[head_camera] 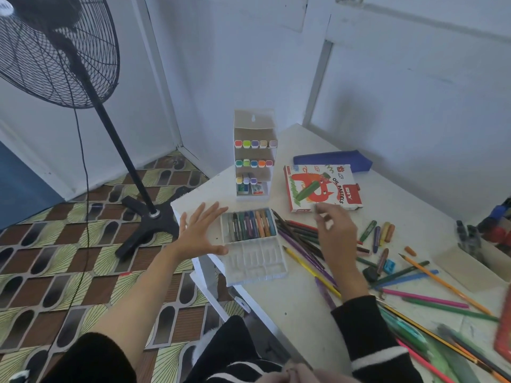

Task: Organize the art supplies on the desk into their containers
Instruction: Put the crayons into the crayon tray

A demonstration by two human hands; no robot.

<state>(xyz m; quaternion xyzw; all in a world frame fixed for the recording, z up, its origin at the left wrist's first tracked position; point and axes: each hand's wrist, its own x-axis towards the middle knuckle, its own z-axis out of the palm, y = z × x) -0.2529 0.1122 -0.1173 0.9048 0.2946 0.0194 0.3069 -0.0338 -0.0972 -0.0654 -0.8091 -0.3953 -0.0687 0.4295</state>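
Left hand (201, 233) is spread flat-fingered just left of the ribbed white plastic pastel tray (253, 261) at frame centre. Right hand (336, 236), motion-blurred, hovers over loose pencils (293, 231) on the table (298, 308); I cannot tell its grip. The cardboard pastel box (322, 187) lies beyond.

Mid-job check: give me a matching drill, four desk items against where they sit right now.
1. white plastic pastel tray
2. red-and-white oil pastels box
3. dark blue fabric pencil case
4. turquoise pencil sharpener

A. at the back, by the wall
B. front left edge of the desk
C. among loose coloured pencils, right side
D. mid-desk, printed face up

Pairs: 1-B, 2-D, 3-A, 4-C
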